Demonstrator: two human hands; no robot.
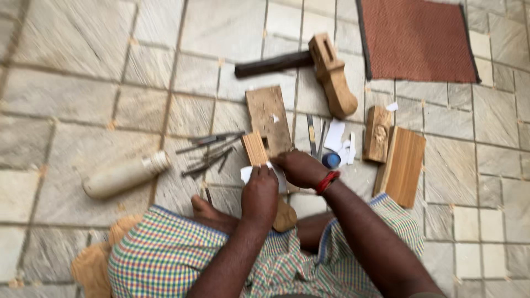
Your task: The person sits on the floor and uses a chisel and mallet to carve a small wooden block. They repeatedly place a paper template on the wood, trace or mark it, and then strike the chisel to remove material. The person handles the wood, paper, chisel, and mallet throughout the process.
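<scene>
- Sitting on the stone floor (83, 99) in a checked wrap (165, 259), I had the work pulled in close, where both arms reached it easily.
- My left hand (260, 193) was closed on a white paper (247, 174), pinching its edge, seemingly to keep it flat.
- My right hand (301, 168), at three o'clock of the left, was curled on the small wood block (255, 148); exact finger hold I could not tell.
- Metal chisels (210, 152) lay at ten o'clock, fanned for picking.
- A pale bottle (124, 175) lay at nine.
- A wooden mallet (326, 69) rested at one o'clock, beside a red mat (417, 38).
</scene>
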